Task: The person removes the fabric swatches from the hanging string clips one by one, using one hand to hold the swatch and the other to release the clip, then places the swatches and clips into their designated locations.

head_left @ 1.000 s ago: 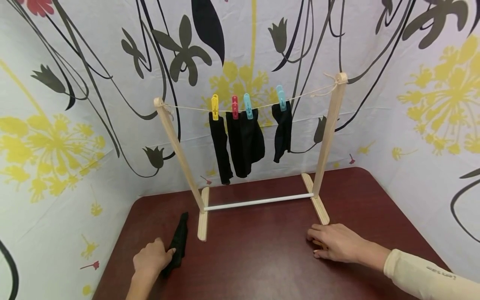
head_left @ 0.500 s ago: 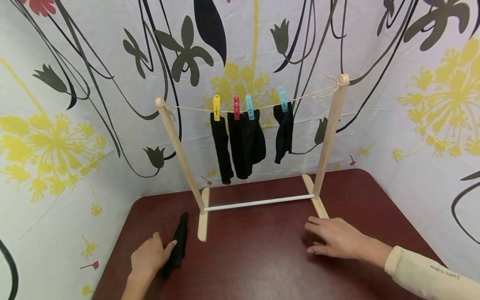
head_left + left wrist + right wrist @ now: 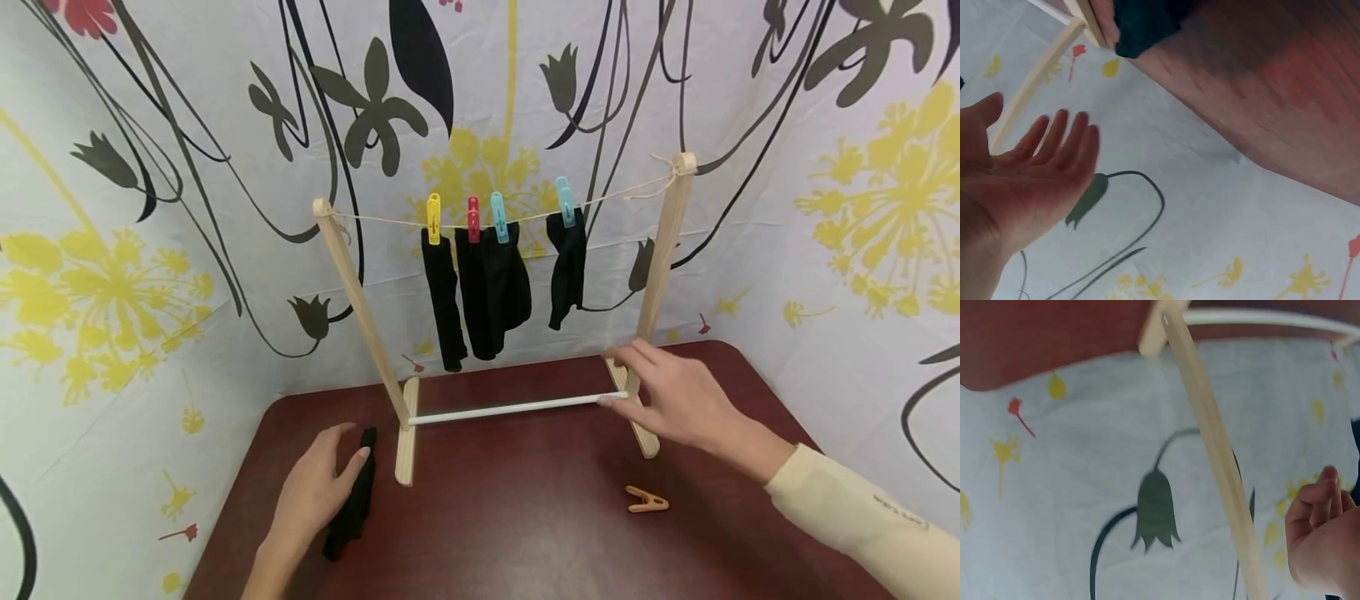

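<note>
My left hand (image 3: 311, 492) is held over a black cloth piece (image 3: 360, 500) lying at the table's left, fingers loosely spread; the left wrist view shows its palm (image 3: 1029, 187) with nothing in it. In front of the rack's right post, my right hand (image 3: 678, 396) is raised, fingers apart and holding nothing. An orange clothespin (image 3: 647, 500) lies below it on the table. Black socks hang from the string, under a yellow clothespin (image 3: 434, 218), a red one (image 3: 473, 219) and two light blue ones (image 3: 499, 217). The right wrist view shows my right hand (image 3: 1322, 540) beside the post (image 3: 1216, 444).
The wooden rack's left post (image 3: 360, 308) and right post (image 3: 663, 250) stand on flat feet joined by a white rod (image 3: 517, 408). Flower-patterned fabric surrounds the dark red table (image 3: 525, 517) at the back and sides.
My right hand has let go of the orange clothespin and moved up and away from the table to the right post. My left hand has lifted slightly, its fingers spreading beside the black cloth.
</note>
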`<state>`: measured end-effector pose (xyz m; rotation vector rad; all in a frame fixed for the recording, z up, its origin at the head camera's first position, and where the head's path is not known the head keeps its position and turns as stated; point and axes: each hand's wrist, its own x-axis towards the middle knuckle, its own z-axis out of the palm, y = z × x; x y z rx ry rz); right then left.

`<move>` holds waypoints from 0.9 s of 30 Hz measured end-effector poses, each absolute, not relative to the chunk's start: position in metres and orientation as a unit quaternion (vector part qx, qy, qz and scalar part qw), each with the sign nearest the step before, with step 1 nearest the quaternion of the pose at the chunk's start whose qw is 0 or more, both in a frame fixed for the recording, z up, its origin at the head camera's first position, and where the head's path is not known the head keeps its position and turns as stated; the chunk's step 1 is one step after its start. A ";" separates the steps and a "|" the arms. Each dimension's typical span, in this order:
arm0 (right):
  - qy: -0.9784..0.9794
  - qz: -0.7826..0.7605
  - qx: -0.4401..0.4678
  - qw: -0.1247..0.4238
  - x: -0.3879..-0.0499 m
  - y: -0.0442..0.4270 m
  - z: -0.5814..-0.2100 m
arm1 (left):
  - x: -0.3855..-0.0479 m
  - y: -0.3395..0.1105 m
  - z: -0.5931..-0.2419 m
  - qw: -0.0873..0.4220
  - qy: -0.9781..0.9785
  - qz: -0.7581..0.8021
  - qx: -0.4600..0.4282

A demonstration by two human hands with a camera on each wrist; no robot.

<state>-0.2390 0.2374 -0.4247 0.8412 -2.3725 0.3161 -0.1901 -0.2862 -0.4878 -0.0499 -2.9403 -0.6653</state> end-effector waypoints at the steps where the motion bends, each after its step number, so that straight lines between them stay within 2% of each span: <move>1: -0.887 0.123 0.317 0.312 -0.241 0.237 -0.420 | -0.190 -0.283 -0.486 0.075 -0.971 -0.224 -0.031; 6: -0.864 0.161 0.325 0.348 -0.245 0.229 -0.400 | -0.191 -0.267 -0.475 0.135 -0.951 -0.265 -0.082; 12: -0.854 0.229 0.325 0.336 -0.242 0.210 -0.386 | -0.197 -0.247 -0.458 0.146 -0.908 -0.372 -0.124; 20: -0.821 0.446 0.285 0.212 -0.235 0.179 -0.356 | -0.208 -0.218 -0.435 0.144 -0.855 -0.484 -0.119; 27: -0.744 0.592 0.271 0.149 -0.237 0.152 -0.332 | -0.220 -0.192 -0.423 0.162 -0.736 -0.646 -0.119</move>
